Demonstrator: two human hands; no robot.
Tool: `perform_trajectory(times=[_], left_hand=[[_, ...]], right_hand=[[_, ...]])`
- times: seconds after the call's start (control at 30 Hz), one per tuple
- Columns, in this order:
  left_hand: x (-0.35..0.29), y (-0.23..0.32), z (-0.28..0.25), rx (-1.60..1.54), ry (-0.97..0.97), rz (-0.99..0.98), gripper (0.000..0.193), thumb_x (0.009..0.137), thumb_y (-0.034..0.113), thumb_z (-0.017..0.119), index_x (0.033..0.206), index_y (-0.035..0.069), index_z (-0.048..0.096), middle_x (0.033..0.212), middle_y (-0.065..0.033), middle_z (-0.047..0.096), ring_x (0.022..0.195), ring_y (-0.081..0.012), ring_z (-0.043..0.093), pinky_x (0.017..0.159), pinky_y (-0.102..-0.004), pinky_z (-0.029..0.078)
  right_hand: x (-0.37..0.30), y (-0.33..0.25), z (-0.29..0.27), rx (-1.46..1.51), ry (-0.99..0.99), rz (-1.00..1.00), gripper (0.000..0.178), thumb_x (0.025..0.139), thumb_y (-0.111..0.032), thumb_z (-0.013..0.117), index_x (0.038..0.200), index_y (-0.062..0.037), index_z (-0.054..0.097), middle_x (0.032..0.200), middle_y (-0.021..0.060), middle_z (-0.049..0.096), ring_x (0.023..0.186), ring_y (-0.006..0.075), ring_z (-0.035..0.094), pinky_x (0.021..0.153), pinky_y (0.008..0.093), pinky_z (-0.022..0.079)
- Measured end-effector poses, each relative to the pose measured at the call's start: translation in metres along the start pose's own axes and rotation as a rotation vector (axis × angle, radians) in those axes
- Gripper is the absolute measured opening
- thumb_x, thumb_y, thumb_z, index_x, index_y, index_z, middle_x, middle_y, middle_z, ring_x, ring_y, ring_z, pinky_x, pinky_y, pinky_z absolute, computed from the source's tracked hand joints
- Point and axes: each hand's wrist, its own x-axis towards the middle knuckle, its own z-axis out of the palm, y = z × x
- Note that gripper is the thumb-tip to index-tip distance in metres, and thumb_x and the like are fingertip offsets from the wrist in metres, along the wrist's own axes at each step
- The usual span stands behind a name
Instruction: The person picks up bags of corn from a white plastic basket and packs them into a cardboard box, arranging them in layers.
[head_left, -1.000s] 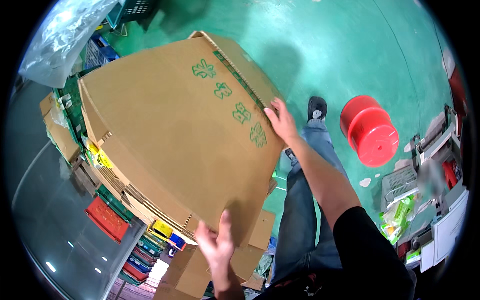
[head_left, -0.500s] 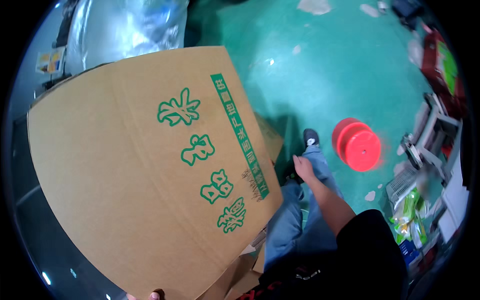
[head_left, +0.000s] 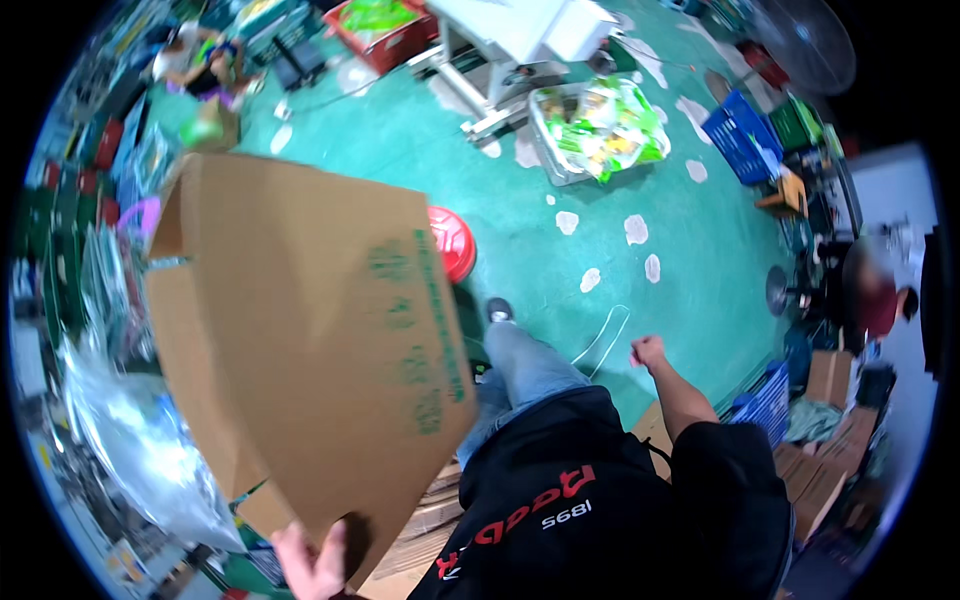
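A big brown cardboard box (head_left: 300, 300) with green print fills the left side of the head view. At its near lower edge, my left hand (head_left: 312, 562) grips the cardboard, thumb on the outer face and part of the fingers hidden. The box tilts in front of my legs, and flaps show along its left side. Out to the right of my body, my right hand (head_left: 649, 351) hangs over the floor in a loose fist, with nothing visible in it and apart from the box.
Beyond the box stands a red stool (head_left: 453, 243). Farther off are a grey crate (head_left: 558, 165) of green-and-white packages, a white wheeled table (head_left: 500, 40) and a blue basket (head_left: 738, 138). Clear plastic wrap (head_left: 145, 450) lies left. People sit far left and at right.
My view and body have turned to the right, and the box has swung along in my left hand. The stool now shows partly behind the box. My right hand has moved out from my leg.
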Motion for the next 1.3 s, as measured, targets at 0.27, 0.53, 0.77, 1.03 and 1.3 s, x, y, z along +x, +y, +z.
perform_trajectory(times=[0.27, 0.53, 0.77, 1.03, 1.3], left_hand=[[0.012, 0.193, 0.269, 0.519, -1.009, 0.596, 0.024, 0.083, 0.012, 0.058, 0.105, 0.002, 0.059, 0.076, -0.0235, 0.063, 0.069, -0.0405, 0.063, 0.063, -0.0469, 0.052], [-0.033, 0.207, 0.578, 0.757, -1.324, 0.998, 0.051, 0.080, 0.011, 0.052, 0.131, 0.007, 0.051, 0.076, -0.0194, 0.066, 0.067, -0.0367, 0.065, 0.056, -0.0489, 0.052], [-0.087, 0.137, 0.798, 0.685, -1.328, 1.082, 0.055, 0.082, 0.012, 0.052, 0.136, 0.009, 0.047, 0.092, -0.0165, 0.068, 0.071, -0.0340, 0.067, 0.059, -0.0452, 0.054], [-0.005, 0.106, 0.960, 0.135, -1.494, 0.918, 0.038, 0.085, 0.009, 0.058, 0.123, 0.005, 0.055, 0.107, -0.0161, 0.066, 0.088, -0.0334, 0.066, 0.074, -0.0422, 0.055], [0.413, 0.004, 0.837, 0.826, -0.933, 0.669, 0.016, 0.087, 0.012, 0.058, 0.099, 0.006, 0.067, 0.090, -0.0110, 0.069, 0.077, -0.0247, 0.068, 0.067, -0.0333, 0.054]], right_hand=[[-0.067, 0.183, -0.028, 0.304, 0.085, 0.325, 0.024, 0.090, -0.019, 0.056, 0.089, 0.0050, 0.061, 0.073, 0.0166, 0.064, 0.053, 0.0257, 0.064, 0.047, 0.0391, 0.054], [-0.031, 0.264, -0.078, 0.668, 0.064, 0.462, 0.063, 0.092, -0.030, 0.059, 0.141, -0.0053, 0.029, 0.106, 0.0172, 0.063, 0.086, 0.0279, 0.066, 0.065, 0.0455, 0.054], [0.075, 0.052, -0.224, 1.410, 0.206, 0.037, 0.067, 0.091, -0.022, 0.059, 0.147, -0.0088, 0.024, 0.140, 0.0121, 0.043, 0.119, 0.0235, 0.050, 0.098, 0.0430, 0.042], [0.332, 0.299, -0.115, 1.101, 0.447, 0.134, 0.050, 0.088, -0.018, 0.063, 0.132, -0.0027, 0.045, 0.108, 0.0037, 0.059, 0.094, 0.0144, 0.057, 0.075, 0.0292, 0.048], [0.431, 0.102, -0.160, 1.073, 0.071, 0.315, 0.057, 0.089, -0.026, 0.062, 0.138, -0.0014, 0.044, 0.114, 0.0044, 0.058, 0.091, 0.0110, 0.054, 0.069, 0.0231, 0.046]])
